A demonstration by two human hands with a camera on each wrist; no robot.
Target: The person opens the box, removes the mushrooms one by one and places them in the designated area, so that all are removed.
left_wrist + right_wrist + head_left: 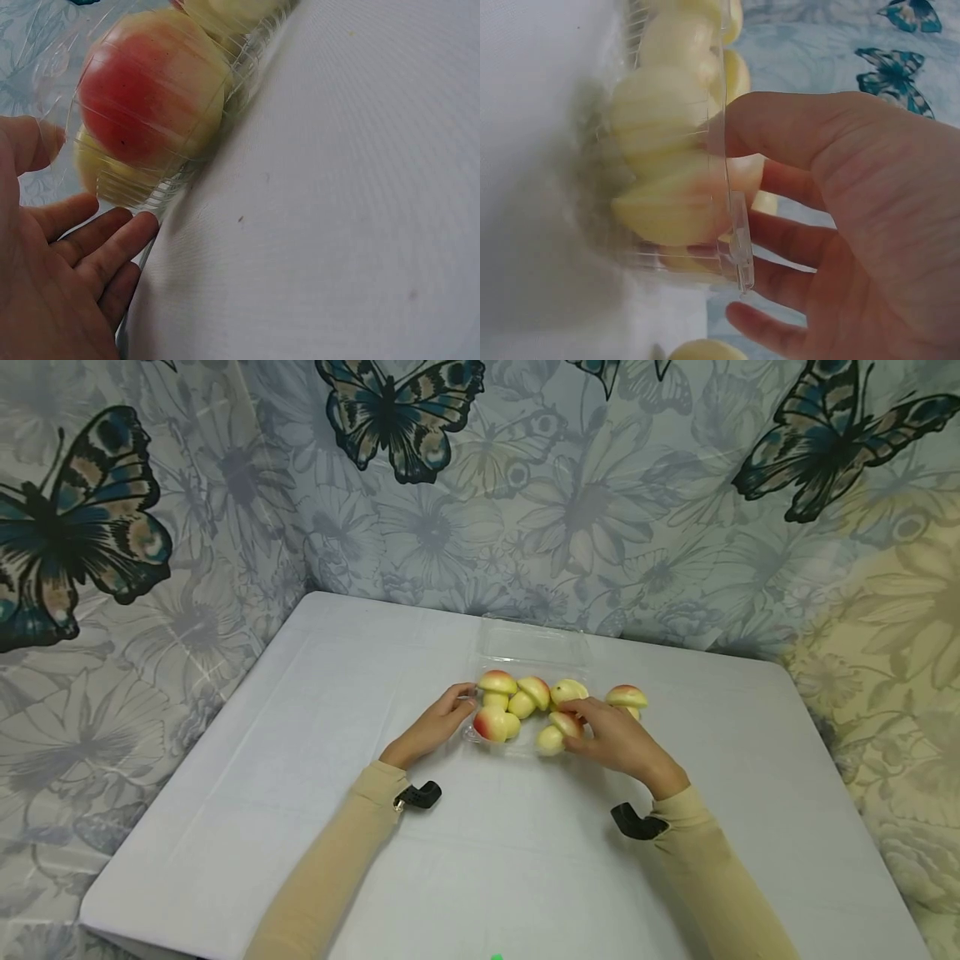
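Observation:
A clear plastic box [534, 754] with a raised lid [532, 643] contains several yellow mushroom-shaped pieces with reddish caps, such as the one at front left [491, 724]. At the box's left side is my left hand [438, 720]; in the left wrist view its fingers [112, 247] are extended, their tips close against the clear wall. My right hand [618, 739] reaches over the right side and pinches a mushroom-shaped piece [564, 724] in the front right corner. In the right wrist view, the thumb [780, 124] reaches past the rim; the far fingertips on that piece are partly hidden.
Another mushroom-shaped piece [627, 696] lies on the white-covered table [525, 877], right of the box and behind the right hand. A patterned butterfly backdrop [450, 543] rises behind the table. Dark wrist mounts [637, 822] stick out from the sleeves.

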